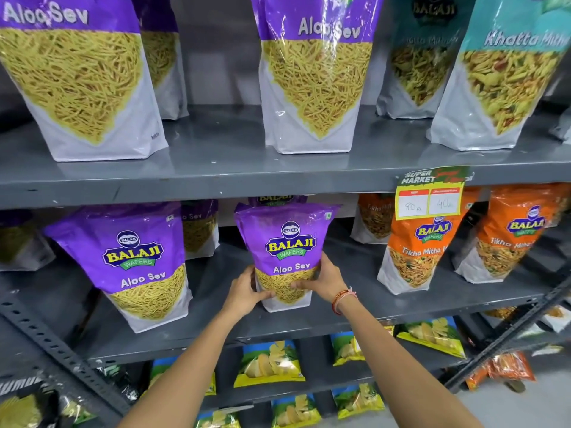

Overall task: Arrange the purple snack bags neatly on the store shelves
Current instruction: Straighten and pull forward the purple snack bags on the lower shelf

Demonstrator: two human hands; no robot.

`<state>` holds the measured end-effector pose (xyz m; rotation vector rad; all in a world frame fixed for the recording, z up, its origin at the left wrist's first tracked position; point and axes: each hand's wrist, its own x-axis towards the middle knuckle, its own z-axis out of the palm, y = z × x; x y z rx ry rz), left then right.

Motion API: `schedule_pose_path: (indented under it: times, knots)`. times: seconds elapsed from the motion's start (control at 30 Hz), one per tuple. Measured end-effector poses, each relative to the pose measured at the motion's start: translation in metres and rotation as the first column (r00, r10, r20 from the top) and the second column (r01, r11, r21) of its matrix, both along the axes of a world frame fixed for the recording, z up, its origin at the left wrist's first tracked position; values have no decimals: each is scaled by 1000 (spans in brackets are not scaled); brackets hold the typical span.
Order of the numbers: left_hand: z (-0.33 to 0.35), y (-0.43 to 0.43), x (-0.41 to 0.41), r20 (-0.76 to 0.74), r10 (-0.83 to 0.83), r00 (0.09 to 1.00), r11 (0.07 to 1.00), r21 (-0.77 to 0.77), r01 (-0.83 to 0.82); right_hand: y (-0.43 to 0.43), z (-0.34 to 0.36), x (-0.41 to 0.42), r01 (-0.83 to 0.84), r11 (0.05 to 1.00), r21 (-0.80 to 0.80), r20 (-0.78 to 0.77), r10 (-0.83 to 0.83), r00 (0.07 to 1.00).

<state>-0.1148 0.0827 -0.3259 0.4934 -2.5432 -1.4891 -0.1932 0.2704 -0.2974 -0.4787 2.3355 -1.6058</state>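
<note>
Purple Aloo Sev bag (285, 254) standing upright on the middle shelf (355, 307), base flat on the grey metal, printed face turned outward. Clamped low down between both hands: left hand (247, 293) wrapped round the lower left corner, right hand (321, 278) cupping the lower right side, fingers (304, 284) spread across the front window. Gripped near the base rather than the top, probably so the loose contents stay settled and the pouch can be squared and slid without toppling. Set a little back from the shelf lip, apparently being lined up into a front row.

Just to the left, with a gap between, a second purple bag (133, 264) leaning slightly, nearer the edge. Behind both, further purple bags (199, 230) in a back row, partly hidden. To the right, well apart, orange Tikha Mitha bags (423, 251), with a yellow price tag (429, 199) hanging from the shelf above. On that upper shelf (216, 174), larger purple bags (315, 78) spaced evenly and facing out, teal Khatta Mitha bags (506, 81) beside them, seemingly the pattern to match. Below, small chip packets (268, 366) lying flat. Placement judged nearly done; alignment with the neighbour likely left.
</note>
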Motion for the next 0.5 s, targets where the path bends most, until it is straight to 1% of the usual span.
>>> schedule_pose_path:
  times: [0.17, 0.4, 0.5]
  knots:
    - [1, 0, -2, 14, -46, 999, 999, -4, 46, 1, -7, 4, 40, 999, -2, -20, -40, 999]
    - [3, 2, -6, 29, -66, 997, 998, 0, 66, 1, -7, 1, 45, 999, -2, -8, -45, 999]
    - [1, 3, -3, 18, -56, 998, 998, -14, 56, 3, -13, 6, 64, 997, -39, 8, -64, 998]
